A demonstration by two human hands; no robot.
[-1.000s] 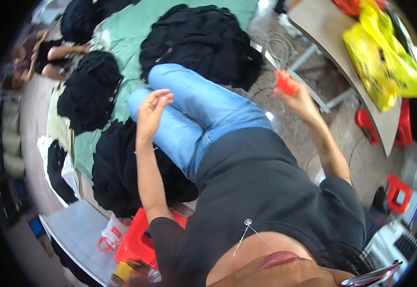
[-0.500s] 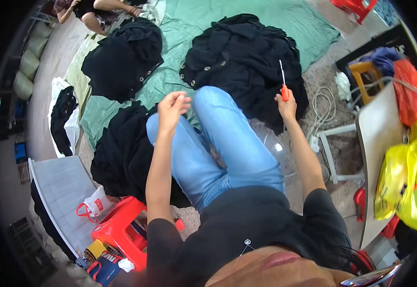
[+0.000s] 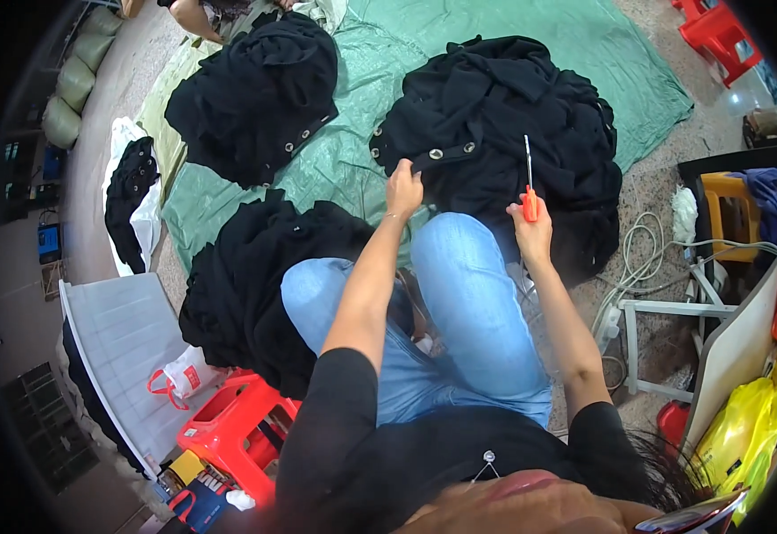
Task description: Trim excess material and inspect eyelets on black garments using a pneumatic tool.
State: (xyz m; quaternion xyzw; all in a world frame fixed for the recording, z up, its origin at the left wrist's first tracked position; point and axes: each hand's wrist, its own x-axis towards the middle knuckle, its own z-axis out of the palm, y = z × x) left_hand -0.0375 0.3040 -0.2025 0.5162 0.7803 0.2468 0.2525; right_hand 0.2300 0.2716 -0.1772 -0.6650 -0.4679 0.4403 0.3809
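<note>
In front of me on the right lies a large heap of black garments [image 3: 504,98] with shiny round buttons along one edge. At its near left side my left hand [image 3: 403,189] is closed, its fingers pinching the edge of a black garment [image 3: 446,157] beside the buttons. My right hand [image 3: 532,233] is closed round the orange handle of a slim pair of scissors [image 3: 529,173]. Their metal blades point away from me over the heap, and whether they are apart I cannot tell.
A second black heap [image 3: 259,89] lies farther left on a green sheet [image 3: 362,67], a third [image 3: 255,267] by my left knee. Left of me stand a red stool [image 3: 228,418] and a pale grey panel [image 3: 126,334]. A white-framed stand [image 3: 633,347] and coiled cable [image 3: 633,258] are right.
My left hand has reached forward and right from above my knees and taken hold of the garment's edge. My right hand keeps the scissors. The view has shifted somewhat.
</note>
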